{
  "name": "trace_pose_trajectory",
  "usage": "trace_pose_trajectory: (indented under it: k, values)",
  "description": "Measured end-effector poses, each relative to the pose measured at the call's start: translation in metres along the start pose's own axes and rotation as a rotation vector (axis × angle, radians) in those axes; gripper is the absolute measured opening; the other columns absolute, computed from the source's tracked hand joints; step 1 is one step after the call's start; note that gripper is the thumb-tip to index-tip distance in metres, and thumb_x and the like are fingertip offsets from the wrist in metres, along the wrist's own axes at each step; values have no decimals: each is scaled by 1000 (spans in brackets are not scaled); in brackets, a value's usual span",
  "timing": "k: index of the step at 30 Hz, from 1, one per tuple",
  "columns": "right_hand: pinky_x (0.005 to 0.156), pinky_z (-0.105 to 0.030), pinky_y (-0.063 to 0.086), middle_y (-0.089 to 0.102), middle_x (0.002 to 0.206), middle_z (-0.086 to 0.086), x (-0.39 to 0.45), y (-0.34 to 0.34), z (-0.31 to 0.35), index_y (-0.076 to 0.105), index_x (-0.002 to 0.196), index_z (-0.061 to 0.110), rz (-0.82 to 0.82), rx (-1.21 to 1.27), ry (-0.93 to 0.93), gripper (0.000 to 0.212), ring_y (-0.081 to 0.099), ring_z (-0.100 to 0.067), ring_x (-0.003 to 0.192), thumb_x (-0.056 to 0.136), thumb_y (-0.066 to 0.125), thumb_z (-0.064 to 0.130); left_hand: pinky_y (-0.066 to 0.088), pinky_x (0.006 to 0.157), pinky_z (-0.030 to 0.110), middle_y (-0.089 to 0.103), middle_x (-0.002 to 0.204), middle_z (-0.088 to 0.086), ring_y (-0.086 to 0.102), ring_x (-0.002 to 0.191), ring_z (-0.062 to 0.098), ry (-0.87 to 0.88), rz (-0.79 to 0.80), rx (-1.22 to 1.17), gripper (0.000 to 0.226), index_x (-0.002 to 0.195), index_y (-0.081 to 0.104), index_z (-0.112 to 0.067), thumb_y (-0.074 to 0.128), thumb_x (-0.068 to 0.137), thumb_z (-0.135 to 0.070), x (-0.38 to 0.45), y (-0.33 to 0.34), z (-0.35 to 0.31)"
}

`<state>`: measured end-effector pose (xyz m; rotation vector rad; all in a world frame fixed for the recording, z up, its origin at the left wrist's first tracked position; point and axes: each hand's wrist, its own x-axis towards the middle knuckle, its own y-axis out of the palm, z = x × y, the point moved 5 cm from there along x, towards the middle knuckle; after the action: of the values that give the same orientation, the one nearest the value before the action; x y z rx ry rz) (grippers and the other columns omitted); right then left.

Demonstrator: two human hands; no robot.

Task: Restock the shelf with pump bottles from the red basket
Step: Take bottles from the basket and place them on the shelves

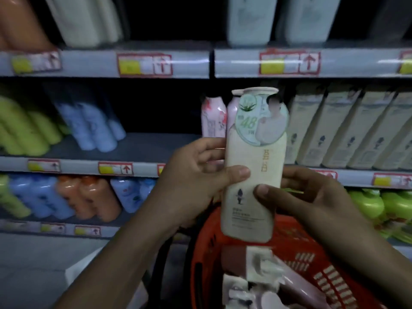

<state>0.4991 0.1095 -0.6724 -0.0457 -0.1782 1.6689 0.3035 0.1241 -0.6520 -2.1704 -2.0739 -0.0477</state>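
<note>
Both hands, left hand point(196, 175) and right hand point(312, 197), hold a tall cream plastic bottle point(252, 175) upright above the red plastic basket point(289, 253). Its round green label point(256, 121) says "48".

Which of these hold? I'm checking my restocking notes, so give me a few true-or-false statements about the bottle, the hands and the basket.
1. Both the left hand and the right hand hold the cream bottle. True.
2. The cream bottle stands on the shelf. False: it is held up in the air, above the red basket.
3. The red basket has no bottles in it. False: pump bottles lie in it.
4. Matching cream bottles stand on the shelf to the right. True.
</note>
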Motion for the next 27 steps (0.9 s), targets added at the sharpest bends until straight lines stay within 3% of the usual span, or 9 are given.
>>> trace_pose_trajectory:
  k: [3,7,10,14,19,23,25,27]
  values:
    - [71,-26,63,81,87,5,19,34,47,74,97,14,-6,0,-137,38,78,-11,81,63,80,30,62,79,27,78,110,-2,75,97,12,122,-53,18,57,121,67,-20,86,70,-6,3,-41,-41]
    - [61,-8,54,79,87,13,51,79,109,72,100,15,-9,60,-344,29,75,-1,76,74,81,5,59,86,25,75,118,-3,73,106,12,307,-129,84,57,130,63,-18,83,77,-13,14,-95,-100]
    - [73,-10,55,80,96,7,86,103,162,72,109,15,-13,65,-548,29,75,-1,89,81,78,8,58,89,23,73,121,-3,71,106,6,462,-214,119,61,136,60,-14,82,79,-13,35,-126,-150]
    - [91,-25,57,74,113,3,148,128,210,65,121,15,-48,-6,-745,31,71,-7,106,91,73,13,57,86,20,72,120,-5,70,104,0,576,-339,189,53,138,59,-11,72,88,1,83,-156,-191]
    - [97,-30,56,70,122,-2,230,146,219,59,131,9,-36,-105,-680,42,67,-9,111,92,71,13,55,101,40,71,127,4,67,115,12,500,-475,226,56,142,56,-15,71,89,-3,151,-180,-182]
    - [97,-38,57,72,115,2,260,153,209,63,126,13,-14,-182,-552,37,68,-8,104,91,73,18,51,106,36,64,137,4,63,121,13,407,-511,284,58,146,51,-18,70,92,-9,179,-181,-168]
    - [92,-33,59,75,111,4,264,148,210,67,125,17,-24,-232,-506,38,70,-7,100,89,75,27,50,100,26,64,137,1,62,121,12,351,-523,331,62,148,48,-21,72,91,-13,183,-179,-165]
    - [78,-17,56,74,99,10,261,142,210,67,124,24,-30,-350,-470,42,69,-2,90,85,79,33,54,95,28,69,127,-1,66,114,14,304,-537,399,70,149,47,-28,77,87,-17,183,-177,-161]
